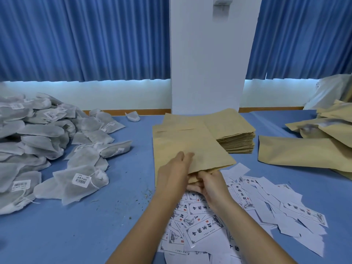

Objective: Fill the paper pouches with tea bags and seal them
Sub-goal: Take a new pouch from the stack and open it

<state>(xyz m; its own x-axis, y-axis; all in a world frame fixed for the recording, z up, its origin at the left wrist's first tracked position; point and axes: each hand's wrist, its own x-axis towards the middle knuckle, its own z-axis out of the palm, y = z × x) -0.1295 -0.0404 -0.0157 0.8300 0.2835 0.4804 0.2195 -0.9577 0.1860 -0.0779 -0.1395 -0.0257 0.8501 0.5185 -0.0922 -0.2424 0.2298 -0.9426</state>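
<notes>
Left hand (172,173) rests on paper pouch (190,141), right hand (211,184) pinches it

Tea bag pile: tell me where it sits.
In the head view the tea bag pile is heaped on the left side of the blue table, left of the paper pouch stack.
</notes>
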